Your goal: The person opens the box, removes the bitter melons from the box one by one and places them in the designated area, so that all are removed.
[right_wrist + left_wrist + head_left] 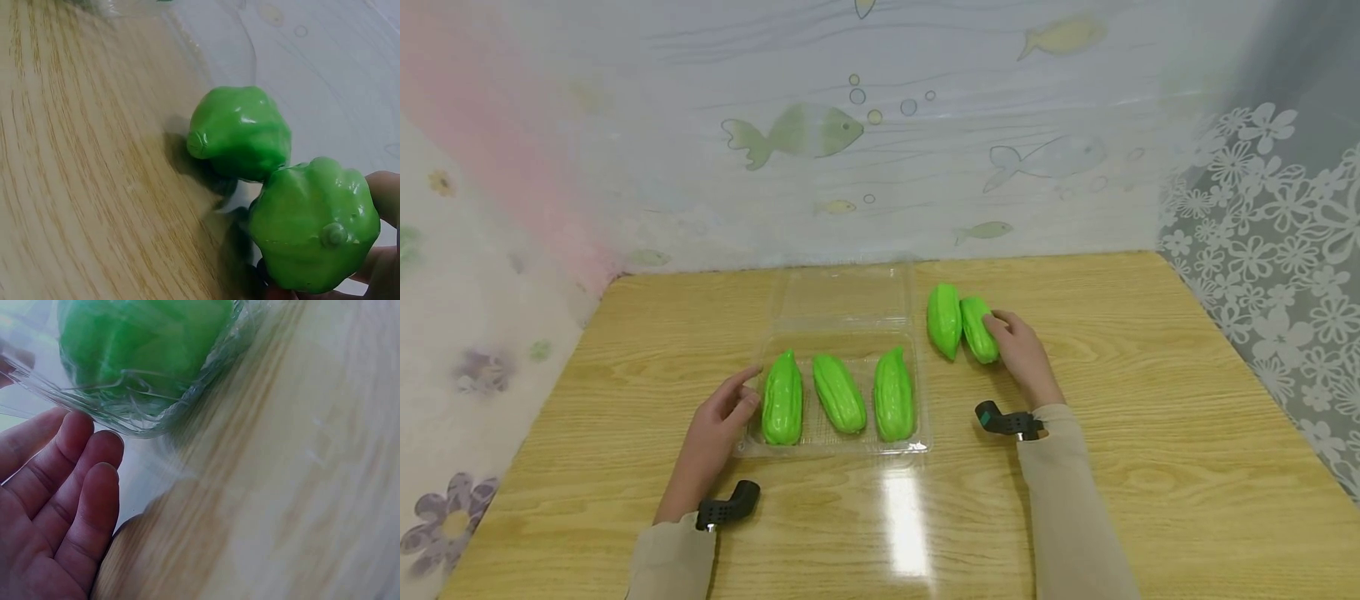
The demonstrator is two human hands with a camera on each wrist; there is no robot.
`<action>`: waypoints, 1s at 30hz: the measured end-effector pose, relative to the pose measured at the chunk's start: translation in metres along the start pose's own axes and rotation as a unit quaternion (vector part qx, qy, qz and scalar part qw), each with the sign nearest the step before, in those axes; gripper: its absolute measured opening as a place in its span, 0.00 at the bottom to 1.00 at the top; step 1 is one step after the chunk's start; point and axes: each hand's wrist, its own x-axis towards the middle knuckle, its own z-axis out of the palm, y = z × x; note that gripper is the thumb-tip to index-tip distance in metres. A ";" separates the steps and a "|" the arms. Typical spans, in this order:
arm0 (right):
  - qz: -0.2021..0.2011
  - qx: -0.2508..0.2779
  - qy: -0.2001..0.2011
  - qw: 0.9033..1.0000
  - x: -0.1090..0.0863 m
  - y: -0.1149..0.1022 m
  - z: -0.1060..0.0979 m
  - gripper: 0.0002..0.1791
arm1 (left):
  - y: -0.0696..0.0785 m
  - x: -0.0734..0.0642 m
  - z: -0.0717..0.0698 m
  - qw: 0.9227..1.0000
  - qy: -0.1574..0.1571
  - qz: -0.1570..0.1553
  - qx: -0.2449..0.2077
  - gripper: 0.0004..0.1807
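A clear plastic clamshell box (921, 433) lies on the table with its lid (850, 296) folded back. Three glossy green ridged gourds, left (782, 400), middle (839, 394) and right (893, 396), lie apart inside it. My left hand (718, 425) rests at the box's left edge, its fingers (94, 500) loosely bent against the plastic wall. To the right of the box, my right hand (1021, 354) grips a gourd (312, 225) between thumb and fingers. Another gourd (944, 321) lies close against it on the left. The thumb is partly hidden in the right wrist view.
The wood-grain table (1120, 375) meets a fish-patterned wall covering (925, 183) at the back. A flower-patterned covering (1270, 217) hangs at the right. Black wrist mounts (730, 504) sit on both forearms.
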 end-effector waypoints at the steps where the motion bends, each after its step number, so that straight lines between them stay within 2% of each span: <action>1: -0.001 -0.003 0.001 1.000 0.000 0.000 0.000 0.38 | 0.000 0.000 0.000 1.000 0.000 -0.001 -0.001 0.22; 8: -0.014 -0.051 0.009 0.999 0.000 -0.002 0.001 0.38 | 0.000 0.001 0.000 1.000 -0.002 -0.001 -0.002 0.22; 15: -0.026 -0.071 -0.001 0.997 0.001 -0.002 0.000 0.40 | -0.002 0.001 0.000 1.000 0.001 0.001 0.003 0.22; 24: -0.042 -0.076 0.009 0.996 0.002 -0.001 -0.001 0.38 | -0.030 0.010 0.001 1.000 -0.001 0.002 0.001 0.22; 30: -0.031 -0.068 0.009 0.997 0.001 0.000 -0.002 0.37 | -0.036 0.010 0.003 1.000 0.002 0.010 0.000 0.23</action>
